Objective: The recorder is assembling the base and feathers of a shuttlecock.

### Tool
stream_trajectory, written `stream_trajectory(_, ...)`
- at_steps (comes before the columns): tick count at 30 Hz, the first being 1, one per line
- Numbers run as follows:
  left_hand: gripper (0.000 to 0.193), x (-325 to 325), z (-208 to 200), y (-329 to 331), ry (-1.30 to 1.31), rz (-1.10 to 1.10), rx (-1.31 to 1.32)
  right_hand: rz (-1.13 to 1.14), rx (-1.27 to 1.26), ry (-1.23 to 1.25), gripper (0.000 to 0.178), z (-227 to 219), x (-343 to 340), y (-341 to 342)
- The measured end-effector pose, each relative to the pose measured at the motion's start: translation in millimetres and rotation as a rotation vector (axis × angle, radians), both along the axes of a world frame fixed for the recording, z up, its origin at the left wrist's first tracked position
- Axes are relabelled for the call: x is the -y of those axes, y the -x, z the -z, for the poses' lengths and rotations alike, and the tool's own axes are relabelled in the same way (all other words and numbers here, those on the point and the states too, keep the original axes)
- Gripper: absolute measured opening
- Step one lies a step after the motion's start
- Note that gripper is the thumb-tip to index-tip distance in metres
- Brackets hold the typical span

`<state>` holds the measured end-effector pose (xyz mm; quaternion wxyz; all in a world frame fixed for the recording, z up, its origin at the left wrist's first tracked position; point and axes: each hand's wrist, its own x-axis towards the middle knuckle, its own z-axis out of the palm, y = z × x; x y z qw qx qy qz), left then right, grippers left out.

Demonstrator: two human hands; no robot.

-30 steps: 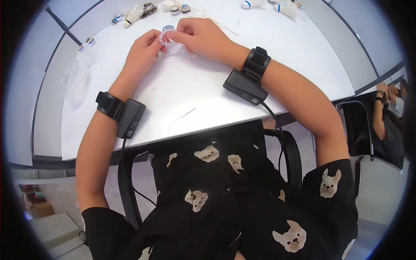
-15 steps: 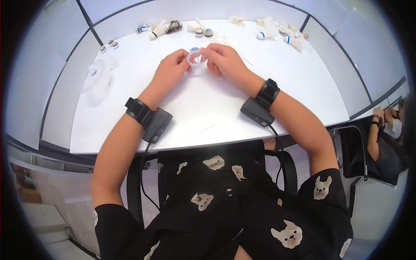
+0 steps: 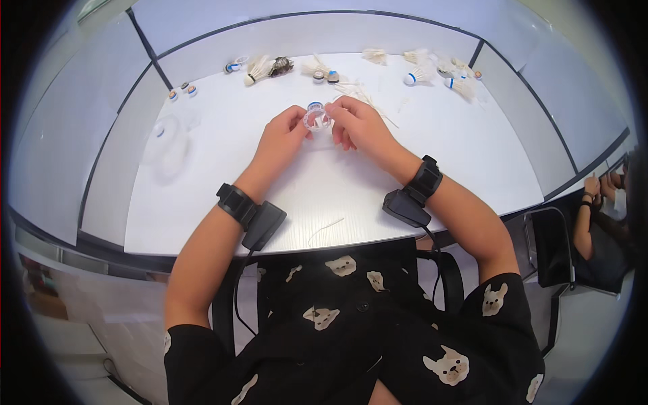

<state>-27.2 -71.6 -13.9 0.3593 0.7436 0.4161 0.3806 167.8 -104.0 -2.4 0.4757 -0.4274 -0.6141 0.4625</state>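
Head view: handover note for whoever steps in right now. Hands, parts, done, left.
Left hand: fingertips pinch the left side of a small shuttlecock held just above the white table.
Right hand: grips the same shuttlecock from the right, fingers curled at its feathers.
Parts: more shuttlecocks and loose white feathers lie along the far edge; two small cork bases sit far left; one stray feather lies near the front edge.
Done: cannot tell from this view how far the held piece has got.
Left: the held shuttlecock is in both hands, not yet set down.
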Motion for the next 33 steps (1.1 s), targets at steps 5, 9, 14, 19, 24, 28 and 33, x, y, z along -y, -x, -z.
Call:
stream_trajectory(5, 0.029, 4, -2, -10, 0.036, 0.02, 0.032, -0.008, 0.035, -0.001, 0.033, -2, -2, -8)
stream_trajectory(9, 0.029, 10, -10, -16, 0.064, 0.006, 0.038, -0.003, 0.06, -0.096, 0.038, -6, 3, -11)
stream_trajectory(14, 0.025, 5, -1, -18, 0.052, 0.01, 0.091, -0.025, 0.108, -0.159, 0.042, -4, 2, -17)
stream_trajectory(19, 0.025, 0, -1, -27, 0.091, -0.003, 0.115, -0.026, 0.135, -0.111, 0.041, -6, -2, -26)
stream_trajectory(24, 0.025, -4, -7, -24, 0.064, -0.009, 0.097, 0.045, 0.15, -0.175, 0.042, -9, -12, -19)
stream_trajectory(28, 0.019, -15, -7, -8, 0.1, 0.012, 0.057, 0.103, 0.169, -0.246, 0.042, -5, -18, -8)
stream_trajectory(33, 0.018, -21, -4, -10, 0.065, 0.008, 0.027, 0.149, 0.259, -0.235, 0.041, -3, -15, -12)
